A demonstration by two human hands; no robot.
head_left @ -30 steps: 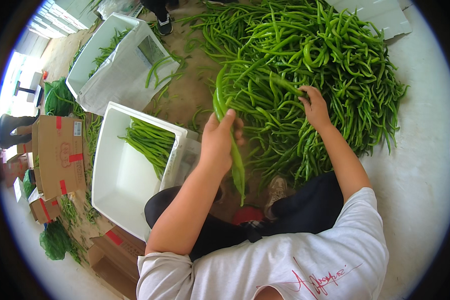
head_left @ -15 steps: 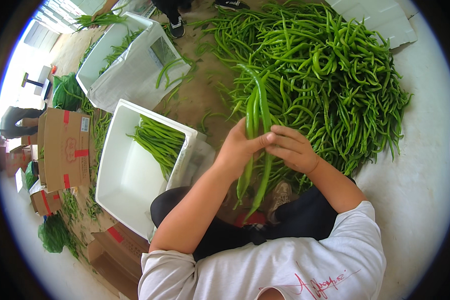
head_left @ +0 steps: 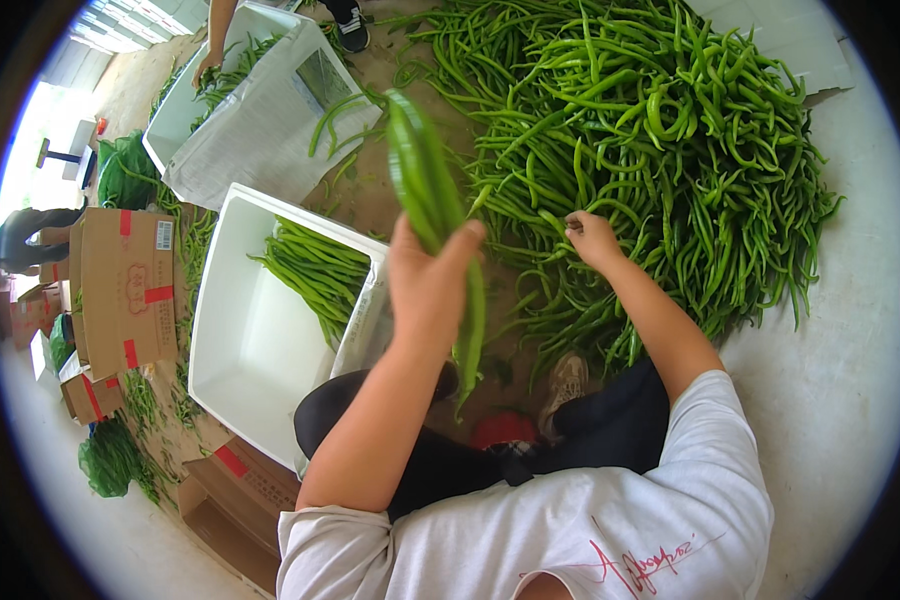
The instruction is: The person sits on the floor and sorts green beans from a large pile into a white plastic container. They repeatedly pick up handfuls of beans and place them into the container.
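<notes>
Long green chili peppers (head_left: 422, 175) are gripped in a small bunch by my left hand (head_left: 430, 275), closed around their middle in front of me. The bunch is slightly smeared by motion. My right hand (head_left: 595, 240) is at the near left side of a big heap of green chili peppers (head_left: 660, 140), its fingers pinched together; whether a pepper is between them I cannot make out. To the left of my left hand stands a white plastic bin (head_left: 255, 330), with a neat layer of peppers (head_left: 315, 275) along its right side.
Farther back, a person's hand (head_left: 208, 68) reaches into a second white bin (head_left: 175, 125) draped with a white sheet (head_left: 260, 125). Cardboard boxes (head_left: 125, 285) with red tape and green bags (head_left: 110, 458) line the left. An open carton (head_left: 225, 520) lies at lower left.
My hands have parted. The left has moved left and carries the bunch toward the bin side; the right has let go of it and moved to the heap. The other person's hand has lowered into the far bin.
</notes>
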